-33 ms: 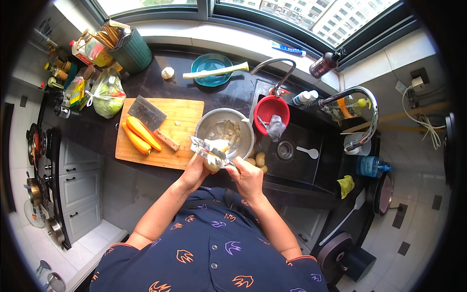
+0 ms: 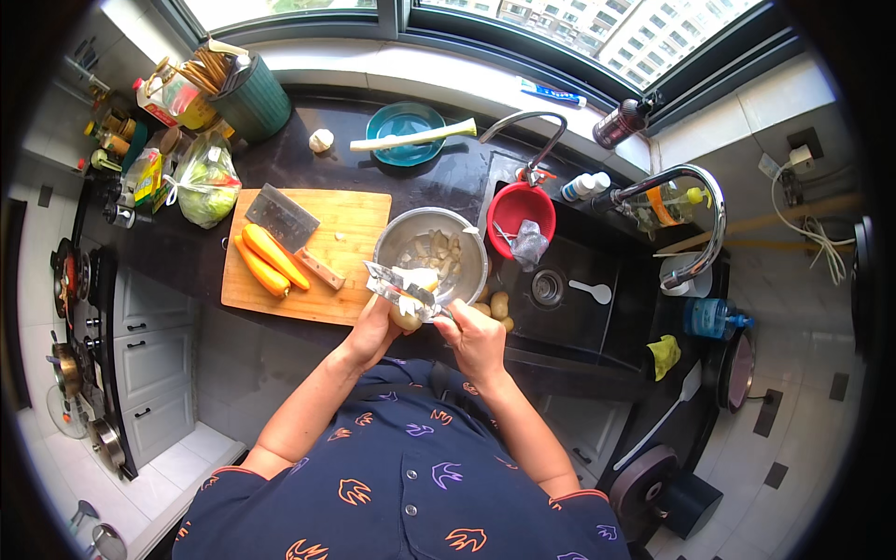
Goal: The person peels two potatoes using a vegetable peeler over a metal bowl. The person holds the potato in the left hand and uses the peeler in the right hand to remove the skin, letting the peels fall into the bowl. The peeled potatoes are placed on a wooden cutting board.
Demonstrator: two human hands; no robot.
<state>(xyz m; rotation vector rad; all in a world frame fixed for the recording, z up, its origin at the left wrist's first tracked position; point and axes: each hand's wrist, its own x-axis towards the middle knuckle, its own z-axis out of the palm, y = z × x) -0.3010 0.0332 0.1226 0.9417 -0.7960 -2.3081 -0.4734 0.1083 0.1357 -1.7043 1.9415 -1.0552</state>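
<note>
Curling around a pale, partly bared potato (image 2: 405, 322), the left hand (image 2: 373, 327) holds it from below and from the left, fingers mostly hidden behind it. Opposite, the right hand (image 2: 476, 339) is closed on the end of a shiny metal tool (image 2: 381, 273), which lies across the potato; glare and overlap make its exact shape hard to tell. Both hands are over the near edge of a metal bowl (image 2: 384, 245), with pale scraps (image 2: 439, 250) inside it. Just right of the bowl sit unpeeled potatoes (image 2: 500, 306), partly covered by the right hand.

To the left, a wooden cutting board (image 2: 364, 213) bears a cleaver (image 2: 283, 220) and, beside its handle, orange carrots (image 2: 273, 255). Beyond the bowl, a long pale stalk (image 2: 413, 139) lies across a teal plate (image 2: 401, 117), near a garlic bulb (image 2: 321, 140). On the right, a red basin (image 2: 547, 201) stands at the sink (image 2: 581, 261), where a white spoon (image 2: 590, 292) lies near the drain. Farther left, a knotted clear bag (image 2: 207, 185) holds a green vegetable.
</note>
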